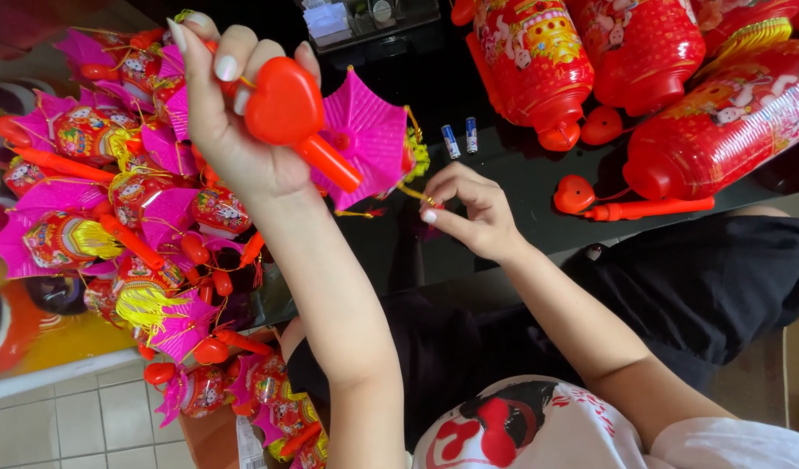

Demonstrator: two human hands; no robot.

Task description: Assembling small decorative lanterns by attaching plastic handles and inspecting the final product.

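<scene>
Left hand (234, 130), raised in the upper left of the frame, is closed around a toy lantern's red handle (300, 122), whose heart-shaped end is seen in front of the fingers. From the heart, the handle's stick is directed down and to the right, so its long axis is laid on a diagonal from upper left to lower right. A pink pleated lantern (369, 139) is seen just behind the stick, its fan-like face turned toward the camera and its yellow tassel (417, 156) hung at its right edge.

Right hand (469, 213), near the centre of the frame and lower than the lantern, is pinched shut on a thin yellow cord (412, 194) that is led from the lantern's lower right side.

A heap of pink and red lanterns (122, 200) is piled along the left side. Large red cylindrical lanterns (643, 69) are laid across the upper right on a black table (504, 165), where two small batteries (460, 137) are stood side by side. A separate red heart handle (630, 204) is laid horizontally at the right.
</scene>
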